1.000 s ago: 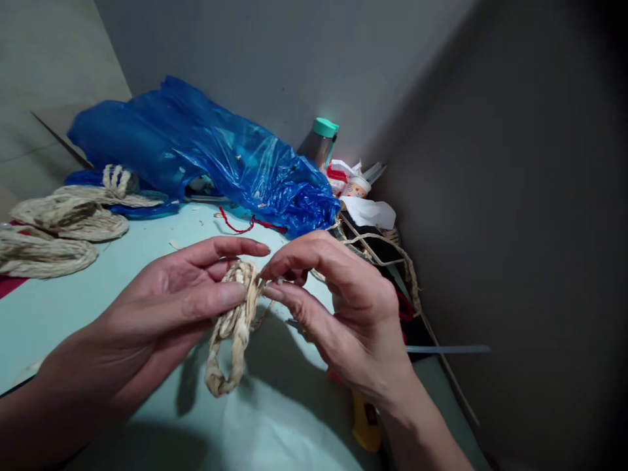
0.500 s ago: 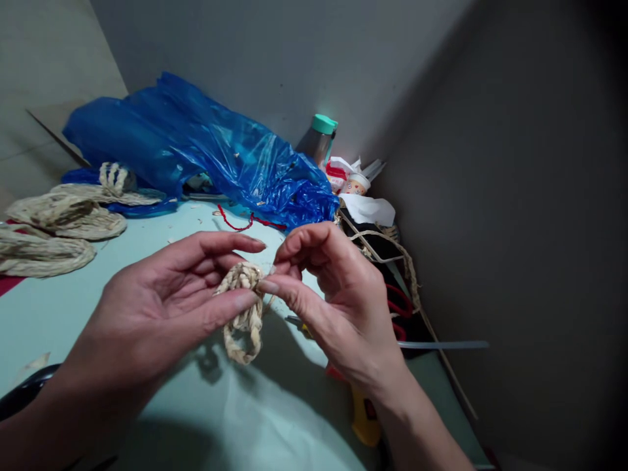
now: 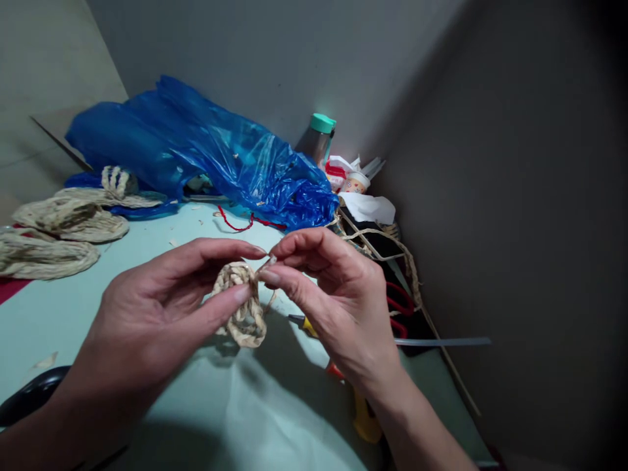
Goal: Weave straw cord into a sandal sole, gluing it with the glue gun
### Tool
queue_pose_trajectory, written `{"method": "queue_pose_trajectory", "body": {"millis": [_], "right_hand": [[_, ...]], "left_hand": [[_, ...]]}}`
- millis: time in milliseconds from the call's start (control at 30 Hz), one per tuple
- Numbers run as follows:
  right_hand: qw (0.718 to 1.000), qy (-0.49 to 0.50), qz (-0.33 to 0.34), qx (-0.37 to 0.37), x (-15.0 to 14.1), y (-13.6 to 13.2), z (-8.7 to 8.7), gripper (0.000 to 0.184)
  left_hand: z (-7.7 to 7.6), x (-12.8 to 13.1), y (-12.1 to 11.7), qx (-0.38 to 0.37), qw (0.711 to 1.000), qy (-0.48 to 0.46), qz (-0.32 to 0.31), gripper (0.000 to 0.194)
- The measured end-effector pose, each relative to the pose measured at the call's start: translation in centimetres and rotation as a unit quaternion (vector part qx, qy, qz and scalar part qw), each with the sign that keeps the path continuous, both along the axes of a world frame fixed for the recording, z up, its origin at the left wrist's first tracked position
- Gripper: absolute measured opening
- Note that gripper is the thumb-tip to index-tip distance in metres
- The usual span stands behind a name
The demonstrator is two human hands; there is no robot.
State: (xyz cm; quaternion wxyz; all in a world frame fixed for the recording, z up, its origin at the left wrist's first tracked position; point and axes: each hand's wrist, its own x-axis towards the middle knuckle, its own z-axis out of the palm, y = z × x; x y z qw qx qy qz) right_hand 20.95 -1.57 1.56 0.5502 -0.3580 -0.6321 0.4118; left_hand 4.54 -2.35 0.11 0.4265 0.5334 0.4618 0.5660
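head camera: my single view, worn on the person's head, aimed forward and down.
left hand [image 3: 161, 307] and right hand [image 3: 338, 301]: nearest to me, mid-frame, seen from the wrist side, as their owner sees them.
table [image 3: 275, 405]: i look across its top at a slant, from above.
grey wall [image 3: 245, 52]: i face it, beyond the blue bag [image 3: 196, 144].
dark wall [image 3: 515, 196]: it fills my frame's right side.

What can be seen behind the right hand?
Around the right hand, a dark-and-yellow tool tip shows at its left edge, with red loop handles and a pale stick at its right. Whatever lies directly behind the hand is covered.
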Motion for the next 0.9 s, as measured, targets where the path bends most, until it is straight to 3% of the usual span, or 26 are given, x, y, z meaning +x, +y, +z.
{"method": "queue_pose_trajectory", "body": {"millis": [167,333,467,633,733,800,900], "right_hand": [[1.000,-0.004,-0.008,-0.017,0.0,0.0,0.4,0.017],[0.998,0.026,0.026,-0.047,0.0,-0.2,0.2,0.024],[0.995,0.062,0.048,-0.059,0.0,-0.1,0.1,0.028],[0.997,0.054,0.044,-0.044,0.1,0.0,0.3,0.023],[0.997,0.042,0.052,-0.030,0.2,0.0,0.5,0.019],[0.997,0.039,0.058,-0.023,0.3,0.0,0.6,0.018],[1.000,-0.008,0.021,0.012,0.6,0.0,0.7,0.013]], "left_hand": [[0.1,-0.1,0.5,0.025,0.999,0.015,0.026,0.025],[0.3,-0.3,0.3,0.073,0.992,0.092,0.051,0.018],[0.4,0.0,0.0,0.114,0.986,0.094,0.073,0.022],[0.4,-0.4,0.1,0.157,0.967,0.170,0.108,0.028],[0.4,-1.1,0.2,0.179,0.958,0.209,0.078,0.029],[0.3,-1.3,0.4,0.181,0.958,0.214,0.056,0.027],[0.1,-1.5,0.6,0.152,0.970,0.169,0.085,0.020]]}}
